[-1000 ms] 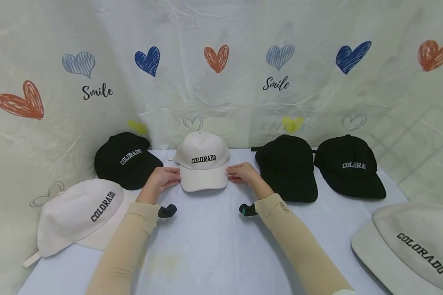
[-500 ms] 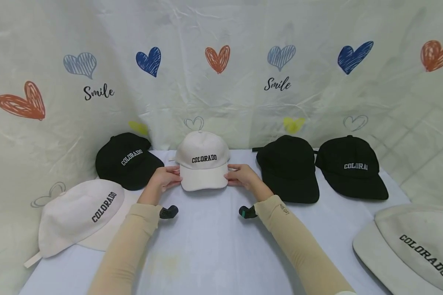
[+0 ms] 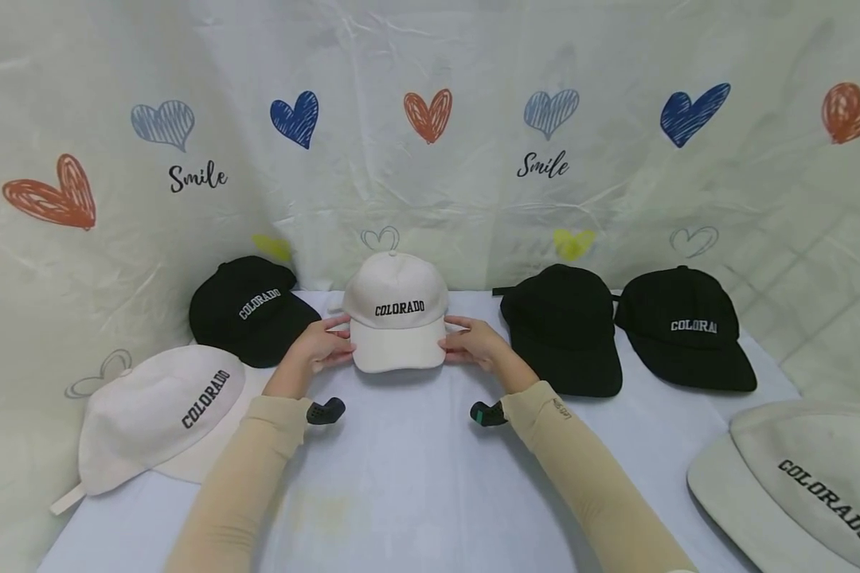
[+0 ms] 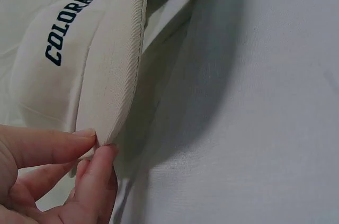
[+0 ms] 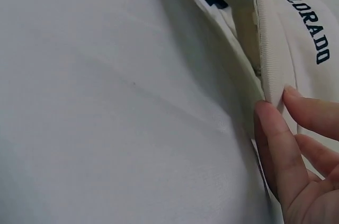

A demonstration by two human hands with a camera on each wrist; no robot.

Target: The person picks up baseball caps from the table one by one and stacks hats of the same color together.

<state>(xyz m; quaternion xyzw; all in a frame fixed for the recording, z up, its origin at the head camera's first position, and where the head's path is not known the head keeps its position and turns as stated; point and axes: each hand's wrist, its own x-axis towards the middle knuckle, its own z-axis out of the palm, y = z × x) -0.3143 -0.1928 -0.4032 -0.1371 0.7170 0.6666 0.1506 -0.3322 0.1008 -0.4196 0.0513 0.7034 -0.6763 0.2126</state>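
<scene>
White cap [image 3: 398,318]: brim now lifted slightly off the table [image 3: 416,477]. Left hand [image 3: 315,350] and right hand [image 3: 476,344] each pinch 1 brim corner.

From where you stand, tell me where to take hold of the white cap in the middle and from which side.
Grip the middle white cap by the two side edges of its brim, one hand from each flank. The brim is a stiff, thin curved plate facing the person, so thumb and fingers can probably pinch its edge, as the left hand and right hand do now; the soft crown would likely crumple.
</scene>
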